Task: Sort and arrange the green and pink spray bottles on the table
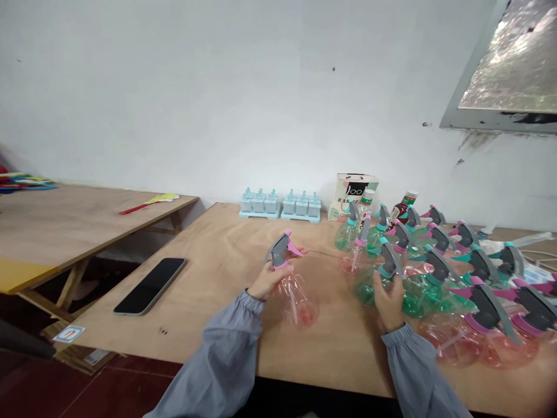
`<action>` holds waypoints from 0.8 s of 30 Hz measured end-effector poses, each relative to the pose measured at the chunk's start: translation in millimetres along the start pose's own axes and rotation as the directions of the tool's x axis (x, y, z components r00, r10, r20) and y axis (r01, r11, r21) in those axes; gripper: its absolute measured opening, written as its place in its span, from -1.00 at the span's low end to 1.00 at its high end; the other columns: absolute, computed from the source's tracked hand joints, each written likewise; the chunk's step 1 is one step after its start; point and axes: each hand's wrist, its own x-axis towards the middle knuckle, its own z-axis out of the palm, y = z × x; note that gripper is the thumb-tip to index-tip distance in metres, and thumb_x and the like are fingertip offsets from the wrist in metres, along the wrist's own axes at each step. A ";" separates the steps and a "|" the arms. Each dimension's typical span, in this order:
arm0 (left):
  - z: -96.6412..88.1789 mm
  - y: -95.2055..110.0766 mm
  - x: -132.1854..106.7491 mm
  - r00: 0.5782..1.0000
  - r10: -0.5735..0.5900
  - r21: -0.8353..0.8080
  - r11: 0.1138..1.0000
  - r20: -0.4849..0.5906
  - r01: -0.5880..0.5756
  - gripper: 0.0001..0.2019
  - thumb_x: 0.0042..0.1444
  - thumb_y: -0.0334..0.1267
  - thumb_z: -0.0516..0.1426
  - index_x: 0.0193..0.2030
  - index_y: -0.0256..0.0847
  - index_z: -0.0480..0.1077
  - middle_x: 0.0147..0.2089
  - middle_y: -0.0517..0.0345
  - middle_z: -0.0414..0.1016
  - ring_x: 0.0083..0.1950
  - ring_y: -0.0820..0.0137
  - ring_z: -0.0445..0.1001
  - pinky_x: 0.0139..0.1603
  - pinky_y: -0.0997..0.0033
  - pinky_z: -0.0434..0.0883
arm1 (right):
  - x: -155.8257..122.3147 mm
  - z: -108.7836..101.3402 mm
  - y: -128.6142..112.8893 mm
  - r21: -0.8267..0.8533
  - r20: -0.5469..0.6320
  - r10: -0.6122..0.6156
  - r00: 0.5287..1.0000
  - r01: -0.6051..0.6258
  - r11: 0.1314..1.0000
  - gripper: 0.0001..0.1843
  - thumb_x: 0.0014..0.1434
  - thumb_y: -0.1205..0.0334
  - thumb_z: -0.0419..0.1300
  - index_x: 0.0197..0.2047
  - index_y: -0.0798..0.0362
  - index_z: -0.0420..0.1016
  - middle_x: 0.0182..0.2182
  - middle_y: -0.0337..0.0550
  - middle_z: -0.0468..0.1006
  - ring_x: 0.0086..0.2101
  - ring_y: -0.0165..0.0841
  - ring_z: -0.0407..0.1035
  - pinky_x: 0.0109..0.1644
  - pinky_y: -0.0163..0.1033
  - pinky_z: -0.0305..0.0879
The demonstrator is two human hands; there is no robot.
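Note:
My left hand (270,280) is wrapped round the neck of a pink spray bottle (300,305), just under its grey and pink trigger head. This bottle is tilted a little, its clear pink body over the middle of the table (209,261). On the right, my right hand (389,299) grips a green spray bottle (364,285) by the neck below its grey and teal head. Several more pink and green spray bottles (452,337) stand close together to the right of that hand and behind it.
Two light blue ice-pop moulds (260,204) stand by the wall, near a printed box (342,197) and a dark red bottle (401,208). A black phone (152,284) lies at the left. Across a gap is another table (87,220) with a red-handled fly swatter (143,204).

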 end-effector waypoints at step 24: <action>-5.2 -4.8 -0.5 0.993 0.018 -0.088 0.996 -0.114 -0.029 -0.71 -0.11 -0.04 0.31 -0.28 -0.12 0.46 -0.27 0.11 0.51 -0.09 0.22 0.52 -0.06 0.24 0.45 | -1.5 2.6 6.2 0.001 0.012 -0.016 1.000 0.015 1.000 -0.47 0.19 -0.18 0.21 0.00 0.09 0.51 -0.15 0.01 0.61 -0.11 -0.15 0.48 0.08 0.05 0.40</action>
